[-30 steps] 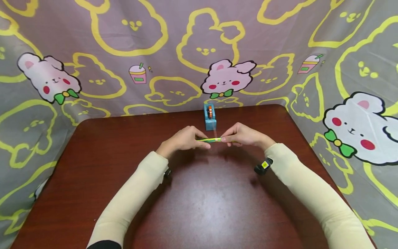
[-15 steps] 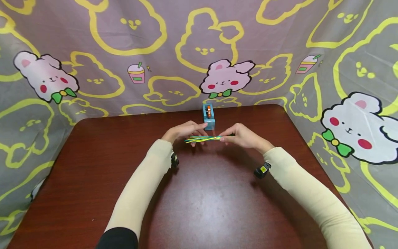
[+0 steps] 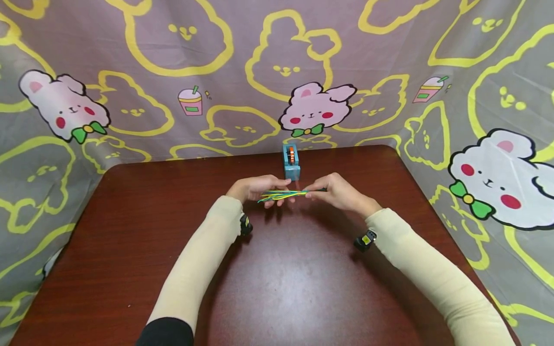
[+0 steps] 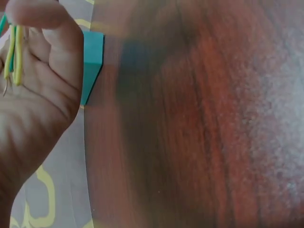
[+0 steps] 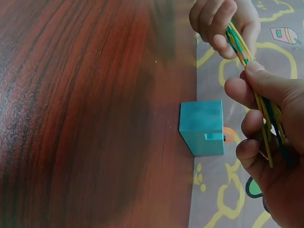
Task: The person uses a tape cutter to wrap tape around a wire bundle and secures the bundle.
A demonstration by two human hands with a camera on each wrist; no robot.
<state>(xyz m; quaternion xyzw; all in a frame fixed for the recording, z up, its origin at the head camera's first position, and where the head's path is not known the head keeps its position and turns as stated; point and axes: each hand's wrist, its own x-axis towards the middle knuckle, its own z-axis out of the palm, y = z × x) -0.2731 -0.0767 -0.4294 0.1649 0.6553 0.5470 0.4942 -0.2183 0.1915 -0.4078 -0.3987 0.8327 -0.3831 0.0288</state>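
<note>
A thin bundle of yellow and green wires (image 3: pixel 277 194) is held above the table, spanning the two hands. My right hand (image 3: pixel 335 190) pinches it between thumb and fingers, with the right-hand ends running along the palm in the right wrist view. My left hand (image 3: pixel 264 188) is turned palm up around the loose left ends, fingers relaxed. In the left wrist view, wire ends (image 4: pixel 18 57) lie over the palm below the thumb. A narrow clear strip of tape (image 3: pixel 297 184) runs from the blue tape dispenser (image 3: pixel 292 172) toward the bundle's middle.
The dispenser, with an orange roll (image 3: pixel 291 154), stands near the far edge of the dark brown table (image 3: pixel 277 288), just beyond the hands. A patterned curtain (image 3: pixel 242 57) hangs behind and along the sides.
My left hand has let go of the bundle's left part, exposing the fanned-out wire ends, and turned palm up beneath them. My right hand keeps its pinch with little movement.
</note>
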